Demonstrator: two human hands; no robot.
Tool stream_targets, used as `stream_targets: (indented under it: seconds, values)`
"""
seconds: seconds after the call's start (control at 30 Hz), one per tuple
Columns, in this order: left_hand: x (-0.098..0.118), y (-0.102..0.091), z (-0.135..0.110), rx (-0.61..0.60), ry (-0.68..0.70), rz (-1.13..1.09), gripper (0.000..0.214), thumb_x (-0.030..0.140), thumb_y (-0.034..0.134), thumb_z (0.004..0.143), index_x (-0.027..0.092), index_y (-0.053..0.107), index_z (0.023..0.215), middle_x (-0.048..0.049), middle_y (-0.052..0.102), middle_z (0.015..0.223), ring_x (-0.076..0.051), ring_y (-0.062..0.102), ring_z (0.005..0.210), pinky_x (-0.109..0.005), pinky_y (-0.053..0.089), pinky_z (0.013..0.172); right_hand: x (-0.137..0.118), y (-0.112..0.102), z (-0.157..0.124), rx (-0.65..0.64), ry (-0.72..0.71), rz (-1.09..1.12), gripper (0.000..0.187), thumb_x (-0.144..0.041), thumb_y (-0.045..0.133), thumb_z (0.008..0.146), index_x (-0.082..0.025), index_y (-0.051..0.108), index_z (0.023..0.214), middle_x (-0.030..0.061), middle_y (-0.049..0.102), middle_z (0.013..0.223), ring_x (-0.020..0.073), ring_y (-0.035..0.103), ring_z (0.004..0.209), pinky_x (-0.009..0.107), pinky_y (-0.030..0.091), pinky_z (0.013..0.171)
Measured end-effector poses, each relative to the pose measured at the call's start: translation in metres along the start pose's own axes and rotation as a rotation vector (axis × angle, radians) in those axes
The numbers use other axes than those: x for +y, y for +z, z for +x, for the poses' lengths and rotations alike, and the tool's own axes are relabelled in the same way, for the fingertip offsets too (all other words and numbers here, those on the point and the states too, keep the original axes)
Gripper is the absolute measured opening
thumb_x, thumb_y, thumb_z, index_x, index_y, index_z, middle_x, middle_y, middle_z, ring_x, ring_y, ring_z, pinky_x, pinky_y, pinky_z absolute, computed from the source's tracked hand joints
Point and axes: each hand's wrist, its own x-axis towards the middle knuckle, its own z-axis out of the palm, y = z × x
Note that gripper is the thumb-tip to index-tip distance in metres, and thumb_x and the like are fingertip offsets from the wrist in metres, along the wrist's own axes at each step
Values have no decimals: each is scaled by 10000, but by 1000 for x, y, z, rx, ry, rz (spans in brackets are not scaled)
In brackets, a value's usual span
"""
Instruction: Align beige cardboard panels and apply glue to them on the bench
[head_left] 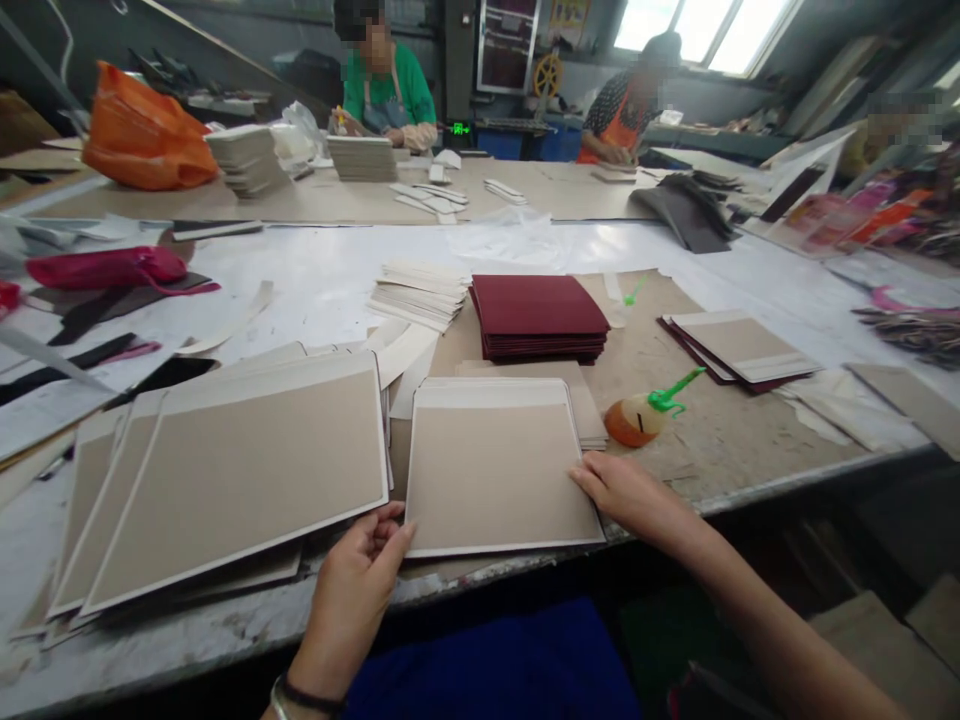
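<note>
A beige panel with pale borders (495, 475) lies before me at the table's front edge. My left hand (364, 560) pinches its lower left corner, thumb on top. On the right side edge, my right hand (604, 485) grips the same panel, with the fingers partly hidden beneath it. Larger beige panels (247, 470) are fanned in a pile just left of it. Behind the held panel, more beige pieces (585, 400) stick out. A squat bottle of amber liquid with a green spout (637, 420) stands beyond my right hand.
A stack of maroon covers (540, 310) sits behind the panel, beside a pile of cream strips (420, 293). Maroon and beige pieces (742, 345) lie at the right. Across the table, one person in green (401, 90) and another in an orange apron (619, 125) work near an orange bag (146, 130).
</note>
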Motion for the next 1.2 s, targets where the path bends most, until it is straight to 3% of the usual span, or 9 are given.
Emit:
stream_targets:
  seconds: [0.23, 0.67, 1.2]
  values:
    - [1, 0, 1, -13, 16, -10, 512, 489, 643, 574, 110, 588, 915, 16, 543, 633, -130, 518, 593, -253, 412, 593, 1, 2, 2, 2, 15, -38, 289, -295, 346, 896, -144, 569, 791, 120, 647, 830, 233, 596, 785, 280, 319, 617]
    - [4, 0, -2, -7, 64, -4, 397, 424, 642, 614, 127, 603, 875, 37, 513, 606, -100, 477, 554, -219, 385, 556, -1, 6, 4, -9, -34, -37, 246, -224, 352, 903, -113, 554, 817, 124, 625, 828, 199, 569, 750, 253, 345, 652]
    - [3, -2, 0, -33, 7, -29, 547, 521, 685, 529, 129, 586, 896, 23, 549, 616, -124, 507, 581, -241, 403, 581, -2, 5, -2, 22, -23, -54, 228, -249, 364, 909, -139, 558, 862, 102, 633, 907, 175, 570, 838, 234, 333, 689]
